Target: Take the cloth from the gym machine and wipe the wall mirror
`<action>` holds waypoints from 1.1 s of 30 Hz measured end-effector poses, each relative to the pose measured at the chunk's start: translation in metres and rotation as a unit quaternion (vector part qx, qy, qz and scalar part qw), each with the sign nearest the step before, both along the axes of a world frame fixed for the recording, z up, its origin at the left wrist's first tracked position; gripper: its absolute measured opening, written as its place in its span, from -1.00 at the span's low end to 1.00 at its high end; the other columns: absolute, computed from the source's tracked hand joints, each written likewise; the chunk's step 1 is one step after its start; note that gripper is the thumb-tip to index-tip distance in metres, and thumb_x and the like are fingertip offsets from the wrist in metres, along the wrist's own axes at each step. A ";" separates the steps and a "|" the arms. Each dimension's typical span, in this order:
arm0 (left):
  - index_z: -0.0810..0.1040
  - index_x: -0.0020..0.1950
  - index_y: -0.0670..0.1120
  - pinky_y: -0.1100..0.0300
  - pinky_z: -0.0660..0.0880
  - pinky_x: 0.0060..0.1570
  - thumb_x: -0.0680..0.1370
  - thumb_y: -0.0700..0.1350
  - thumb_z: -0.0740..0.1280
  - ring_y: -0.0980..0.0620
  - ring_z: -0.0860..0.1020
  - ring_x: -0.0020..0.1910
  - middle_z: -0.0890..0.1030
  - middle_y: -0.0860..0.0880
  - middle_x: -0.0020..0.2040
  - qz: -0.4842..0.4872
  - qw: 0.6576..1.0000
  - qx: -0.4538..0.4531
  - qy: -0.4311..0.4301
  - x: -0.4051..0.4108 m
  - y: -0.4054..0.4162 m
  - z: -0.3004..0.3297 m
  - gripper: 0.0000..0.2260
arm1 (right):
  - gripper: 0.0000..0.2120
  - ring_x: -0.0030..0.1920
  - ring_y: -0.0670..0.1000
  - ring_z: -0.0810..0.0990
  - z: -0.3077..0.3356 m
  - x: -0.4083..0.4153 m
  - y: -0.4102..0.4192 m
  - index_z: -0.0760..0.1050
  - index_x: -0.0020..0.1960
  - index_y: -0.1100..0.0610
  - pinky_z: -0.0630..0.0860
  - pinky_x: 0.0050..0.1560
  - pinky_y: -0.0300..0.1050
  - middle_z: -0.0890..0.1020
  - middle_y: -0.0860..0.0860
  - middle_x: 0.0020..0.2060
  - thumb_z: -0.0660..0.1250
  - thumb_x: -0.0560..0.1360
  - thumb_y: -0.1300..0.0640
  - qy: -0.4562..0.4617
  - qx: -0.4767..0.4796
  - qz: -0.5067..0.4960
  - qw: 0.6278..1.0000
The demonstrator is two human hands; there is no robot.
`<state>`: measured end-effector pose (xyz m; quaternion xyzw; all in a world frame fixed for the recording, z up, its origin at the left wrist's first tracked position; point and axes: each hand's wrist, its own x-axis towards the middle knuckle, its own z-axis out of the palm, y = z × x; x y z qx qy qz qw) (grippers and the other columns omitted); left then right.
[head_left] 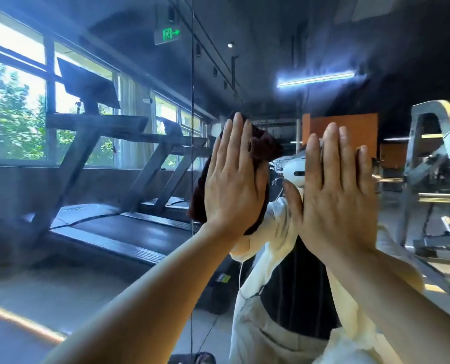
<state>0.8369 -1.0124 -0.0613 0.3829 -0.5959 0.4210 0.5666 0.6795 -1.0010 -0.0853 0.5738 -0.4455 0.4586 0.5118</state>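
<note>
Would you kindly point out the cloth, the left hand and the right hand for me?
cloth [264, 147]: head view, dark red fold showing above the fingers.
left hand [234, 185]: head view, back of the hand, flat on the cloth.
right hand [336, 195]: head view, back of the hand, fingers straight.

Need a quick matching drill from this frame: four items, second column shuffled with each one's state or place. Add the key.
Column 1
1. left hand
2. right hand
3. cloth
4. exit sign

Column 2
A. dark brown, bunched between a palm and the mirror
B. flat against the glass with nothing under it
C. lit green, reflected near the ceiling
D. fingers straight, pressing the fabric to the glass

Pairs: 1-D, 2-B, 3-A, 4-C
</note>
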 end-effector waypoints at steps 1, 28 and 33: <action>0.22 0.56 -0.27 0.01 0.07 0.57 0.66 -0.02 0.06 -0.09 0.13 0.59 0.21 -0.19 0.59 -0.002 1.000 0.007 0.002 -0.002 0.001 -0.011 -0.48 | -0.33 0.62 0.24 -0.07 -0.007 0.002 0.001 -0.05 0.62 0.31 -0.13 0.60 0.19 -0.02 0.31 0.60 -0.08 0.71 -0.14 0.003 0.008 0.003 1.000; 0.02 0.63 -0.10 0.06 0.02 0.57 0.67 -0.03 0.11 0.00 0.02 0.61 -0.01 -0.07 0.64 0.031 0.993 0.108 0.032 0.006 0.008 -0.277 -0.45 | -0.35 0.60 0.19 0.13 -0.201 0.014 0.003 0.13 0.60 0.30 0.07 0.58 0.16 0.15 0.24 0.59 0.06 0.66 -0.10 0.105 0.077 0.029 0.991; 0.01 0.63 -0.13 0.03 0.03 0.54 0.71 -0.01 0.01 -0.02 -0.04 0.62 -0.09 -0.06 0.65 0.057 0.981 0.179 0.055 0.001 0.019 -0.374 -0.49 | -0.36 0.61 0.16 0.08 -0.214 0.018 0.001 0.08 0.61 0.30 0.00 0.60 0.12 0.12 0.22 0.61 0.06 0.67 -0.07 0.119 0.080 0.013 0.990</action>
